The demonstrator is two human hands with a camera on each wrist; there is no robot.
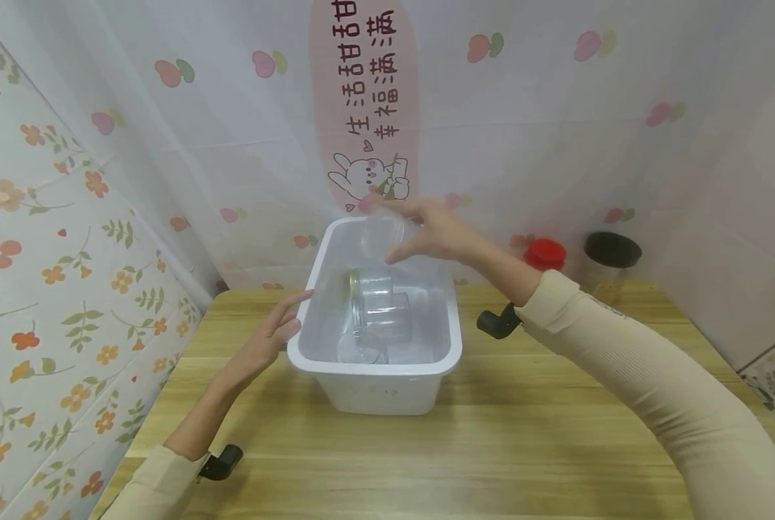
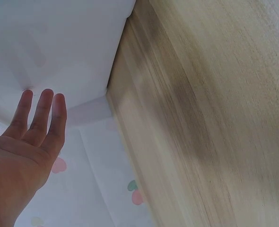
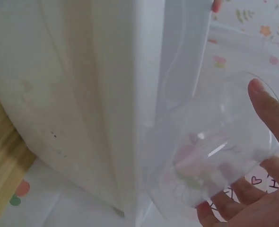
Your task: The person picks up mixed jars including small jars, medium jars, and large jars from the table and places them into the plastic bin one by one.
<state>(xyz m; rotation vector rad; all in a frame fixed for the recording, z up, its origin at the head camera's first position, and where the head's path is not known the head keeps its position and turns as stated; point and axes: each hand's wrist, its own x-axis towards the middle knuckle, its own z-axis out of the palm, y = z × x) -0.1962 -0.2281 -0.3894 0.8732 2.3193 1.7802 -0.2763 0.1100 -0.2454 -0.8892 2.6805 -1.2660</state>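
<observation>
1. The work looks partway along: the white tub (image 1: 374, 369) already holds a gold-ringed jar (image 1: 377, 280), a silver-ringed jar (image 1: 388, 318) and, at its 6 o'clock end, a round clear piece (image 1: 361, 350). The clear jar (image 3: 213, 146) is not yet set down.
2. Outside, toward 2 to 3 o'clock, are a red-lidded container (image 1: 545, 253) and a black-lidded container (image 1: 612, 249); whether they remain to be handled, I cannot tell.
3. The clear jar is at the tub's 12 o'clock end; its height against the rim is unclear.
4. In the right wrist view its long axis slants from 2 to 8 o'clock; which end is the mouth is unclear. Both ringed jars lie sideways, rings toward 9 o'clock.
5. The right hand (image 1: 431, 232) curls thumb and fingers around the clear jar.
6. The left hand (image 1: 271, 331), fingers extended, steadies the tub near 9 o'clock, gripping nothing.
</observation>
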